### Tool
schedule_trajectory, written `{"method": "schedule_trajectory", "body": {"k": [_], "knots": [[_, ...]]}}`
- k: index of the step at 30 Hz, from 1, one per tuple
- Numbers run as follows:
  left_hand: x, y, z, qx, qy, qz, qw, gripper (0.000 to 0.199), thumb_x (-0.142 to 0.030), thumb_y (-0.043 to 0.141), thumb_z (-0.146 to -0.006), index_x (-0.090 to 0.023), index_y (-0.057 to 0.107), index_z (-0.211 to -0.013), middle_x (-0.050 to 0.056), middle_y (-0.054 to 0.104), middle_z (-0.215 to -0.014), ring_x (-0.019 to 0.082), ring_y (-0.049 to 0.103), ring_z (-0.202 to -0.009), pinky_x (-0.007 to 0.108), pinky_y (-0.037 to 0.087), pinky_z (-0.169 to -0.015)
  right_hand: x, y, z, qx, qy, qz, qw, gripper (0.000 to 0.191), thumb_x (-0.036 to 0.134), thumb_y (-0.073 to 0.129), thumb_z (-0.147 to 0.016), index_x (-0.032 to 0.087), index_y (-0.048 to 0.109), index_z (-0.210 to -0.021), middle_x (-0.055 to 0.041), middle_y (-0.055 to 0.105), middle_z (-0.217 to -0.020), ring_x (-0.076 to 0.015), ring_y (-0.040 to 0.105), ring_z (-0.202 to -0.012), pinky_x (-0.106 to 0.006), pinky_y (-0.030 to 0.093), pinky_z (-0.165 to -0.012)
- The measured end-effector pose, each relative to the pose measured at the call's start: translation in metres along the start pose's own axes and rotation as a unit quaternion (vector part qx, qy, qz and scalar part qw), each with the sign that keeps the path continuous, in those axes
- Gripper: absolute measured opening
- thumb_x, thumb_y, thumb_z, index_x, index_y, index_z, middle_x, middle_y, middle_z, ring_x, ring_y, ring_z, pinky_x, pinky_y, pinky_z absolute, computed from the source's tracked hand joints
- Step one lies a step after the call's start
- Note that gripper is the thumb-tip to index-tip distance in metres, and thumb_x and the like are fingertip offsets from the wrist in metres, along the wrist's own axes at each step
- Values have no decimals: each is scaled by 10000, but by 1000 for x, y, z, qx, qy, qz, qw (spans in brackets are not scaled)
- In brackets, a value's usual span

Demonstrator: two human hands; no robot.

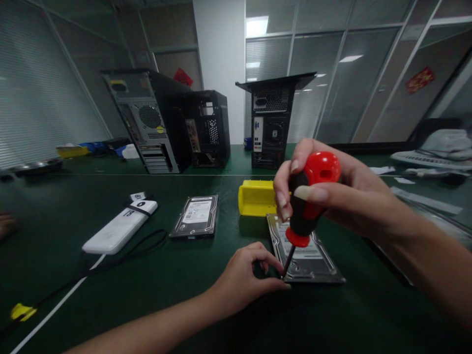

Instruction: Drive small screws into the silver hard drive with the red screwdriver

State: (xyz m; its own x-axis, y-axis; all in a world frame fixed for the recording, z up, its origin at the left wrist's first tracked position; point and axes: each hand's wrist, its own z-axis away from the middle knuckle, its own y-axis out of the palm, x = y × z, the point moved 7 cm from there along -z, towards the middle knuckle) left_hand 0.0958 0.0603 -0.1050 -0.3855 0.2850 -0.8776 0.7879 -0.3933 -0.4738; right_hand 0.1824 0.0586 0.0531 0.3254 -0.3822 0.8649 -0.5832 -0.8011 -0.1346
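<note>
My right hand (324, 182) is wrapped round the red and black handle of a screwdriver (305, 206). Its shaft slants down, and the tip meets the near left corner of a hard drive (313, 269). At that same corner, the thumb and forefinger of my left hand (246, 273) close in on either side of the tip, gripping the drive's edge. Whether a screw sits under the tip is too small to tell. Just behind this drive lies a yellow plastic bin (257, 198), partly hidden by my right hand. A second hard drive (197, 216) rests label up further left.
On the left are a white power bank (121, 226) and a black cable (127, 255). Several computer cases stand at the back, including a large tower (162, 118) and one with a raised panel (272, 123). Another person's hand (6, 223) shows at the left edge.
</note>
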Motion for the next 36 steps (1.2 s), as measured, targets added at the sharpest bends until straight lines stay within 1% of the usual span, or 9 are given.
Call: {"method": "schedule_trajectory", "body": {"k": [5,8,10,14,18,22,28,32,36], "knots": [[0,0,0,2,-3,8,1000,247,-355,743,-673,-184,692,-844,-8,537,-804,118,488,-751,225,354,-655,-4,-6,-2,-29,15,-16,999,138,247,467,-905,203,435,-1032,1,479,-803,-78,520,-725,-231,497,-663],[0,0,-1,4,0,10,1000,241,-348,741,-677,-181,689,-843,-10,537,-805,116,487,-749,227,356,-655,-6,-6,-3,-32,47,-50,997,218,335,352,-940,195,458,-1070,-25,480,-837,-101,524,-764,-272,505,-720],[1,0,-1,4,1,12,1000,242,-351,737,-680,-181,688,-846,-9,539,-810,117,487,-750,228,358,-655,-6,-6,-3,-26,56,-57,996,260,361,342,-941,178,478,-1065,-40,480,-898,-112,531,-816,-287,506,-761],[2,1,-1,7,0,15,1000,236,-340,741,-678,-177,693,-841,-11,536,-799,113,486,-742,226,358,-651,-4,-7,-2,-15,31,-44,998,210,339,401,-934,161,484,-1008,-33,473,-952,-105,542,-851,-277,507,-786],[2,1,-1,13,1,28,1000,228,-332,736,-686,-168,702,-840,-6,548,-799,113,488,-741,225,359,-648,-3,-4,-1,1,16,-36,999,142,280,424,-932,164,444,-1012,-32,501,-969,-109,548,-877,-270,499,-791],[1,1,-1,19,10,42,999,219,-335,729,-696,-167,711,-836,-8,561,-777,108,493,-730,222,352,-639,-5,0,-2,14,17,-60,998,128,270,449,-922,171,404,-990,-8,502,-857,-89,543,-791,-264,486,-747],[2,3,-3,31,7,43,999,224,-351,723,-701,-172,721,-836,-7,571,-765,108,502,-725,221,348,-638,-3,-2,-5,-10,18,-68,997,143,311,410,-933,173,398,-970,-4,459,-807,-80,506,-752,-273,487,-728],[2,3,-3,34,2,39,999,238,-361,724,-696,-176,722,-845,-8,571,-762,108,499,-718,220,346,-630,-1,-2,-1,-9,51,-75,996,172,318,444,-894,163,429,-969,-29,463,-874,-102,517,-812,-274,497,-759],[1,4,-2,40,1,28,999,237,-365,717,-701,-182,716,-851,-4,585,-799,116,506,-742,226,356,-651,3,-4,2,9,42,-22,999,137,253,479,-899,172,461,-1008,-26,477,-932,-94,529,-862,-266,507,-785]]}}
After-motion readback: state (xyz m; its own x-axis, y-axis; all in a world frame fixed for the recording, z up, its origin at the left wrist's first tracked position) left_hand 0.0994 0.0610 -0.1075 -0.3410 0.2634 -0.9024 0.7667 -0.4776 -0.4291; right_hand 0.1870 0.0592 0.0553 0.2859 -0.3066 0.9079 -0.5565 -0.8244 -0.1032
